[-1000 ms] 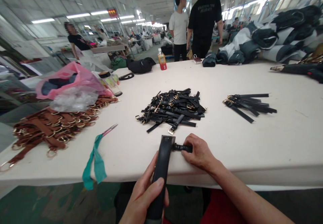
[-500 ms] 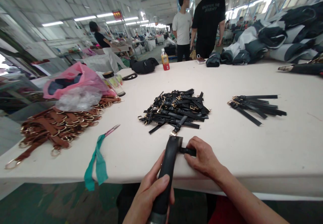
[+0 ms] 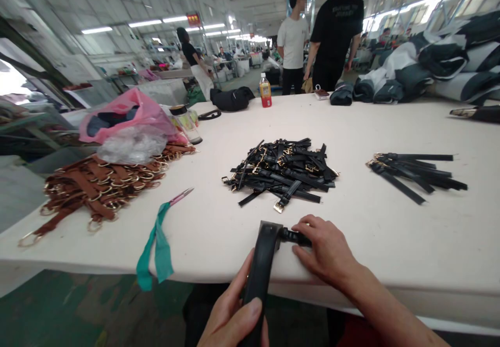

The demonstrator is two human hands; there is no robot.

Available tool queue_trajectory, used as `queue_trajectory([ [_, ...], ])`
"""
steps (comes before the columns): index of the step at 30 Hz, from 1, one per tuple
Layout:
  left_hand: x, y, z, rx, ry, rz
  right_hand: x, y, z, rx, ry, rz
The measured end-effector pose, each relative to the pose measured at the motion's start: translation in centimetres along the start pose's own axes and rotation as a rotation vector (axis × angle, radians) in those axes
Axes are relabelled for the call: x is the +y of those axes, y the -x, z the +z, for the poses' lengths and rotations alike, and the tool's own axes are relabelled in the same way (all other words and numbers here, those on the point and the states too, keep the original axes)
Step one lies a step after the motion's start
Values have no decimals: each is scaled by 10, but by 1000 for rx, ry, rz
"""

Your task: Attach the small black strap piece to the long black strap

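Observation:
My left hand [image 3: 236, 313] is wrapped round a black hand tool [image 3: 261, 269] with a long smooth body and a squared top end. I cannot make out what kind of tool it is. To its right, my right hand [image 3: 326, 250] has its fingers on a short black strap [image 3: 291, 236], whose near end meets the side of the tool's head. Part of that strap is hidden under the fingers. Beyond both hands lies a heap of black buckle straps [image 3: 285, 170] with gold buckles. A smaller bunch of black straps [image 3: 417, 172] is fanned out at the right.
On the left of the white table [image 3: 219, 232] are brown straps with metal rings [image 3: 94, 185], a pink bag [image 3: 128, 118] and pink snips [image 3: 180, 197] tied with green cloth. A bottle [image 3: 265, 93] and dark rolls [image 3: 398, 84] stand farther back. People stand beyond the table.
My view has turned slightly left, so the things on the table sit farther right. The tool's head has drawn back from the heap, and my right fingers have loosened a little around the strap.

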State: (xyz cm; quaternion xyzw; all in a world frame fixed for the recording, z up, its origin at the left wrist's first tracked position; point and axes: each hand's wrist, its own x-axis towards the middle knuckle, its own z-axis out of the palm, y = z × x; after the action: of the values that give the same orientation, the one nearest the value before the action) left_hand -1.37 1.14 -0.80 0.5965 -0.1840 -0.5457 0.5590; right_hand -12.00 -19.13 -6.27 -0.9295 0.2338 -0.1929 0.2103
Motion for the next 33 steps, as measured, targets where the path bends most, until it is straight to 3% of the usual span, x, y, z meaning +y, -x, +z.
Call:
queue_trajectory([
  [4,-1,-3,-4,4,-3,-10,-11,-7,6,33,189,-90],
  [14,-5,-5,-9,-50,46,-2,-8,-3,25,105,297,-258],
  [25,-12,-7,-15,-96,97,-10,-8,-11,18,-17,-106,14],
  [33,-9,2,-12,-63,26,22,1,-16,12,58,-300,120],
])
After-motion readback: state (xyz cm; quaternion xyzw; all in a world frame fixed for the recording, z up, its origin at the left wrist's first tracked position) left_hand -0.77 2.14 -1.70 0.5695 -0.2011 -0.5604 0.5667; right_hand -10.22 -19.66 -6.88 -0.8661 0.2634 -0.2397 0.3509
